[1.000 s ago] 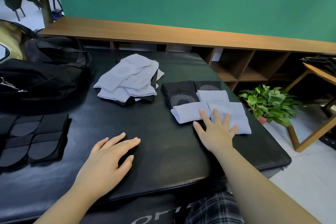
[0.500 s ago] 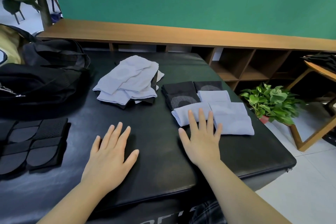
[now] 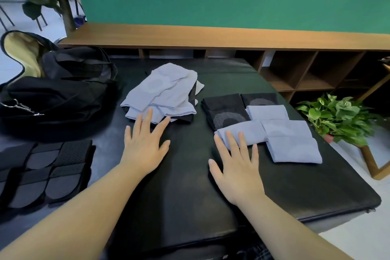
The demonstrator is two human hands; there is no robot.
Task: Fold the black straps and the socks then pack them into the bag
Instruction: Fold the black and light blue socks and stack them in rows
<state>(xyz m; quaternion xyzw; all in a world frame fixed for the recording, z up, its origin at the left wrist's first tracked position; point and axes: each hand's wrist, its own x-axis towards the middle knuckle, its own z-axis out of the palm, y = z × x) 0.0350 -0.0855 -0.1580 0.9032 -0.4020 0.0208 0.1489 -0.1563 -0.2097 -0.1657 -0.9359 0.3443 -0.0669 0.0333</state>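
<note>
Left hand (image 3: 145,145) has advanced toward 12 o'clock, spread fingers (image 3: 147,116) touching unfolded socks (image 3: 164,93); right hand (image 3: 236,167) flat, spread. Folding continues.

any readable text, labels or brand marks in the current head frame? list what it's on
No readable text.
Front edge of the black mat: pale marks at the frame bottom, cut off and too blurred to read.
Folded socks, unfolded sock pile, black straps, bag: no lettering visible.
</note>
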